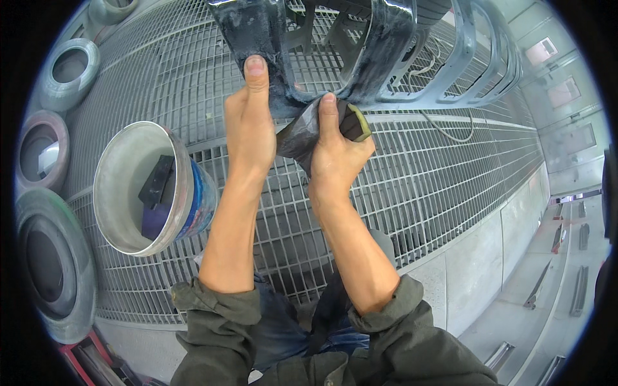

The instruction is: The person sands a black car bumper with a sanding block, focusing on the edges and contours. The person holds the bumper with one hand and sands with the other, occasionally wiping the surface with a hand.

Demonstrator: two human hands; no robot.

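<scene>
A dark grey frame-like panel [248, 38] with several openings stands in front of me, its surface looking wet and smeared in places. My left hand [248, 132] grips its lower edge, with the thumb lying up the front face and the fingers hidden behind. In my right hand [338, 157] is a folded sheet of dark sandpaper [297, 136], pinched under the thumb. The sheet has a yellow-green edge on its right side and meets the panel's lower rim, just right of my left hand.
A white bucket [116, 186] with a blue outside stands at left, holding a black block [156, 183] and a purple piece [156, 220]. Several grey round rings [55, 264] line the far left. Metal grating [444, 186] covers the floor, with a thin hose [450, 137] on it.
</scene>
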